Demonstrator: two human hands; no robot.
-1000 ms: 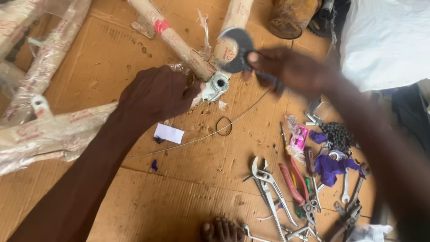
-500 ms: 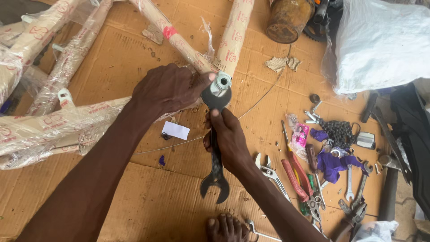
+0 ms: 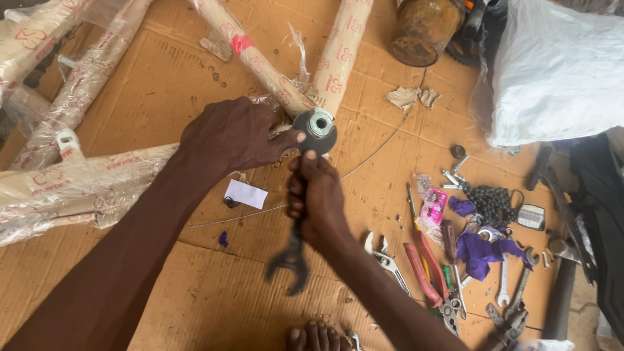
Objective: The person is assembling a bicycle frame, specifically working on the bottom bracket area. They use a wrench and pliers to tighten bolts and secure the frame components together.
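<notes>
Centrally, dark flat wrench (image 3: 294, 257) gripped in right hand (image 3: 317, 201), left hand (image 3: 231, 136) clasping wrapped frame (image 3: 84, 179)

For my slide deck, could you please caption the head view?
Right hand turns a wrench on a wrapped bicycle frame, steadied by left hand.

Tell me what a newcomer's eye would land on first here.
First, the two hands meeting at centre: the right hand grips a dark flat wrench whose round head sits on the bottom bracket of a paper-wrapped bicycle frame, while the left hand steadies that joint. Next, the scatter of pliers and spanners on the cardboard at lower right, and the rusty can at top.
</notes>
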